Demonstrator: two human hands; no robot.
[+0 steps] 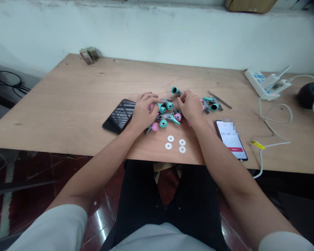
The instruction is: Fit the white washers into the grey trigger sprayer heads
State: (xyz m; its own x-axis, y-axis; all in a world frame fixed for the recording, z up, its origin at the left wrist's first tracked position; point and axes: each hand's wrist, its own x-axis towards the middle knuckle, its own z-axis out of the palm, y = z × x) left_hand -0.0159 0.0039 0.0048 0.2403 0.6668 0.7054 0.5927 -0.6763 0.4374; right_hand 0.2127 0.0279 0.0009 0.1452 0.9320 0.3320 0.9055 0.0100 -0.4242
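My L hand [146, 108] and R hand [189, 105] at grey, teal & pink plastic clip-like pcs. [163, 123] on pale wooden surface [136, 78], fingers bent, can't tell if gripping; prob. picking thru, next move needs clean pinch.

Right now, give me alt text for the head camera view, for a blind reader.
A person's left hand and right hand are among gray, teal and pink clip-like pieces on a wooden table. Four white rings lie nearer the person, with a dark-screened device to the left and a phone showing a timer to the right.
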